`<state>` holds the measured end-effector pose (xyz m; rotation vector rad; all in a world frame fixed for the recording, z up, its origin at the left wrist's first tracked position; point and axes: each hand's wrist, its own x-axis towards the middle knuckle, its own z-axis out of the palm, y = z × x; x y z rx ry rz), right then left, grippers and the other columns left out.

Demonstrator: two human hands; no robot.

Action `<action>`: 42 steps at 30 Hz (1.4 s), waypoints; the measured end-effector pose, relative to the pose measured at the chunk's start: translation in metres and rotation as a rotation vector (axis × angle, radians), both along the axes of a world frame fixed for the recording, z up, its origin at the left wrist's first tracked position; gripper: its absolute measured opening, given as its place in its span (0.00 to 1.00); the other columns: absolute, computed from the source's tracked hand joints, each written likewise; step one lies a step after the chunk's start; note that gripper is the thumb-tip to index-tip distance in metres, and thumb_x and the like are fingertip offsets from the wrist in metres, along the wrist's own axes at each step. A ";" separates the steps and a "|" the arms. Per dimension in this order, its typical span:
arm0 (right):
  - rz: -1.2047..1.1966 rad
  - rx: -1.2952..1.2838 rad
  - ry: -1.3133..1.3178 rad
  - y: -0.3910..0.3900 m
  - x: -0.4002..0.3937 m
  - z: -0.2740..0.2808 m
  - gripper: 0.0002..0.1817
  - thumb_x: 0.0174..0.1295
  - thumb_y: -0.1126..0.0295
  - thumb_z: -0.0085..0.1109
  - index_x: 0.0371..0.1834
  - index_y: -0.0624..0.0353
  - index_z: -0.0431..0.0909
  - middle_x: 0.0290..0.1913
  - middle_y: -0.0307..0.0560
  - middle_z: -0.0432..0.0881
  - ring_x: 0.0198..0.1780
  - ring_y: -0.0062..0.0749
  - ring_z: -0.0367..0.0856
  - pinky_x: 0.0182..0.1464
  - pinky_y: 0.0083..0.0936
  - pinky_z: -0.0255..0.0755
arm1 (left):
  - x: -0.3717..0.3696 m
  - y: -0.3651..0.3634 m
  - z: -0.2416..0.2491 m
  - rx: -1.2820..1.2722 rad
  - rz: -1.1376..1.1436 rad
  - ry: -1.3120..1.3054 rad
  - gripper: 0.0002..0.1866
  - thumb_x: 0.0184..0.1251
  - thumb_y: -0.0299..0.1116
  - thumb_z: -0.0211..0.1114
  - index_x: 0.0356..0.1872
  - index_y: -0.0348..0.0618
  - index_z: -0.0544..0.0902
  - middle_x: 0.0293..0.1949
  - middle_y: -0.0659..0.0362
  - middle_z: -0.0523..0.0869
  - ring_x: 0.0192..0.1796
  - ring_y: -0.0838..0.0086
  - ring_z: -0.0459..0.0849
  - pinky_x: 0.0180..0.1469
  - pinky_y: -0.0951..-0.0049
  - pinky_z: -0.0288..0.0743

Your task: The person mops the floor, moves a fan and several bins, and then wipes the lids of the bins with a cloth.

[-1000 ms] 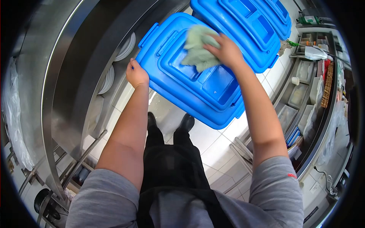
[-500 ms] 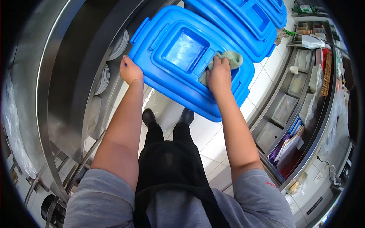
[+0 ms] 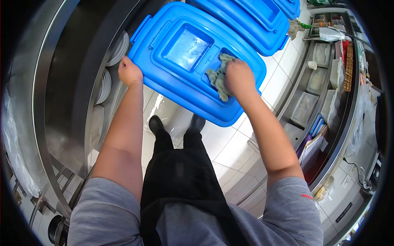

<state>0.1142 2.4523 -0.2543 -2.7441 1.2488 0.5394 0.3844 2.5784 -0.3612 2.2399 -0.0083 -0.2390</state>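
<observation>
A big blue plastic bin lid (image 3: 180, 45) fills the upper middle of the view, its recessed panels shiny and wet. My left hand (image 3: 129, 71) grips the lid's near left edge. My right hand (image 3: 239, 77) presses a crumpled grey-green cloth (image 3: 218, 76) into the right-hand recess of that lid. Behind it stands a second blue lidded bin (image 3: 250, 18), touching the first.
A steel counter (image 3: 61, 82) runs along the left, with stacked white plates (image 3: 117, 51) on a shelf under it. On the right, steel shelving (image 3: 328, 86) holds clear tubs, folders and bottles. White floor tiles (image 3: 230, 151) and my black shoes lie below.
My right hand has dragged the cloth from the lid's far end down to its near right recess, baring the wet middle panel. My left hand stays on the lid's edge.
</observation>
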 end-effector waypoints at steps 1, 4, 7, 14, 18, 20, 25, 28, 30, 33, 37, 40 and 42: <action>0.007 -0.001 -0.001 0.007 -0.004 -0.013 0.15 0.58 0.73 0.53 0.45 0.66 0.82 0.44 0.52 0.84 0.46 0.49 0.82 0.47 0.39 0.78 | 0.001 0.000 -0.001 -0.023 0.004 -0.007 0.28 0.69 0.52 0.47 0.41 0.37 0.85 0.41 0.41 0.86 0.45 0.46 0.83 0.50 0.54 0.73; 0.229 -0.318 -0.313 0.021 -0.008 -0.027 0.21 0.62 0.70 0.49 0.59 0.64 0.73 0.48 0.51 0.83 0.44 0.43 0.84 0.53 0.36 0.74 | 0.002 0.001 -0.004 0.003 -0.009 -0.032 0.28 0.69 0.52 0.46 0.41 0.37 0.85 0.41 0.41 0.86 0.45 0.46 0.83 0.50 0.54 0.73; 0.125 -0.152 0.035 0.018 0.007 0.006 0.20 0.63 0.68 0.48 0.56 0.63 0.75 0.48 0.48 0.84 0.43 0.43 0.85 0.53 0.36 0.73 | 0.001 0.000 -0.001 0.020 -0.007 -0.029 0.28 0.69 0.52 0.46 0.40 0.37 0.85 0.40 0.42 0.86 0.44 0.46 0.83 0.50 0.54 0.73; 0.049 0.476 0.368 -0.011 0.039 0.041 0.18 0.61 0.67 0.47 0.45 0.67 0.82 0.47 0.62 0.85 0.50 0.46 0.84 0.50 0.40 0.76 | 0.002 0.001 0.004 0.003 -0.028 0.033 0.29 0.71 0.52 0.44 0.44 0.36 0.85 0.44 0.42 0.86 0.49 0.48 0.83 0.54 0.57 0.72; -0.458 0.862 -0.012 -0.021 0.012 0.007 0.18 0.62 0.64 0.50 0.47 0.67 0.79 0.48 0.58 0.83 0.48 0.43 0.84 0.47 0.36 0.78 | 0.003 0.001 -0.004 0.001 0.007 0.011 0.27 0.70 0.52 0.46 0.42 0.39 0.85 0.41 0.42 0.86 0.46 0.46 0.83 0.50 0.53 0.74; -0.875 1.121 -0.334 -0.012 0.004 0.006 0.18 0.64 0.63 0.48 0.48 0.67 0.79 0.46 0.56 0.83 0.46 0.43 0.84 0.44 0.38 0.77 | 0.003 0.003 -0.005 0.011 0.022 0.023 0.27 0.70 0.52 0.46 0.42 0.39 0.85 0.41 0.42 0.86 0.46 0.46 0.83 0.50 0.53 0.74; -1.432 1.524 -0.957 0.003 -0.005 -0.021 0.15 0.68 0.62 0.46 0.47 0.59 0.76 0.44 0.46 0.82 0.38 0.34 0.82 0.32 0.26 0.72 | 0.003 0.000 -0.003 -0.017 0.033 -0.033 0.26 0.70 0.51 0.46 0.44 0.40 0.85 0.42 0.41 0.86 0.47 0.46 0.83 0.51 0.54 0.73; -1.511 1.626 -1.119 0.022 -0.015 -0.007 0.17 0.69 0.61 0.46 0.51 0.59 0.76 0.47 0.47 0.82 0.43 0.35 0.83 0.35 0.29 0.77 | 0.001 0.000 0.001 -0.024 0.036 0.010 0.26 0.70 0.51 0.46 0.42 0.39 0.85 0.41 0.42 0.86 0.46 0.45 0.83 0.50 0.54 0.74; -1.377 2.036 -1.305 0.026 -0.016 0.003 0.20 0.69 0.60 0.47 0.57 0.62 0.75 0.49 0.50 0.83 0.47 0.38 0.84 0.45 0.33 0.82 | 0.004 -0.003 0.001 -0.035 0.035 -0.002 0.26 0.70 0.51 0.47 0.42 0.39 0.85 0.40 0.42 0.86 0.45 0.46 0.83 0.50 0.54 0.73; -1.219 1.436 -1.475 0.017 0.022 0.068 0.19 0.67 0.67 0.49 0.56 0.66 0.75 0.49 0.53 0.83 0.46 0.40 0.85 0.49 0.34 0.80 | 0.007 0.003 -0.011 -0.029 0.017 0.010 0.26 0.70 0.50 0.47 0.41 0.38 0.85 0.40 0.41 0.86 0.45 0.46 0.83 0.49 0.55 0.73; -0.328 0.293 -0.719 -0.013 0.086 0.065 0.24 0.57 0.67 0.57 0.58 0.60 0.75 0.48 0.62 0.83 0.45 0.53 0.84 0.51 0.42 0.77 | 0.006 0.001 -0.007 -0.044 0.007 -0.024 0.25 0.70 0.49 0.47 0.40 0.38 0.85 0.38 0.41 0.86 0.44 0.46 0.83 0.49 0.56 0.74; -0.046 0.198 -0.246 0.003 0.127 -0.021 0.27 0.56 0.63 0.62 0.56 0.69 0.72 0.56 0.62 0.78 0.58 0.57 0.75 0.57 0.43 0.74 | 0.007 0.001 -0.005 -0.080 0.017 -0.012 0.23 0.69 0.48 0.48 0.39 0.38 0.85 0.37 0.42 0.86 0.43 0.47 0.84 0.48 0.55 0.74; -0.055 -0.015 -0.326 0.020 0.135 -0.035 0.29 0.56 0.59 0.64 0.53 0.70 0.71 0.57 0.61 0.76 0.55 0.56 0.76 0.57 0.44 0.73 | 0.008 -0.002 -0.001 -0.100 0.018 -0.012 0.23 0.69 0.48 0.49 0.39 0.38 0.85 0.38 0.42 0.86 0.43 0.47 0.83 0.48 0.55 0.74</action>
